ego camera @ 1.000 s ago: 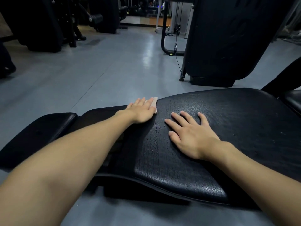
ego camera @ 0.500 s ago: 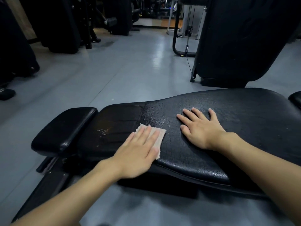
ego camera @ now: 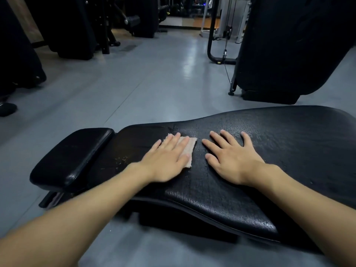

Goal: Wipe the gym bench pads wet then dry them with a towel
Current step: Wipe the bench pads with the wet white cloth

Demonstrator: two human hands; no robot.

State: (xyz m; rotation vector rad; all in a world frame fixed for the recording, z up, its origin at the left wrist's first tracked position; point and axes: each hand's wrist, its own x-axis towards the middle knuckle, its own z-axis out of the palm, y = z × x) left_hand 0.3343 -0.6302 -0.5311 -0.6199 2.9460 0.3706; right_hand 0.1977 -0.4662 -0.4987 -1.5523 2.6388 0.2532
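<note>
Pressing: left hand (ego camera: 165, 158), fingers straight, flat on cloth (ego camera: 189, 146)
cloth: under left fingers, right edge showing
right hand (ego camera: 233, 160): spread flat on bench pad (ego camera: 289, 151), beside cloth

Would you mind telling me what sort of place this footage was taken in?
Most likely a gym: a long black padded bench with cracked vinyl fills the foreground, and a cable machine with a black tubular frame stands behind on the smooth grey floor.

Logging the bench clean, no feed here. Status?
Left hand flat, pressing cloth onto bench pad. Right hand flat on pad beside it, holding nothing. Pale specks on pad left of cloth.
</note>
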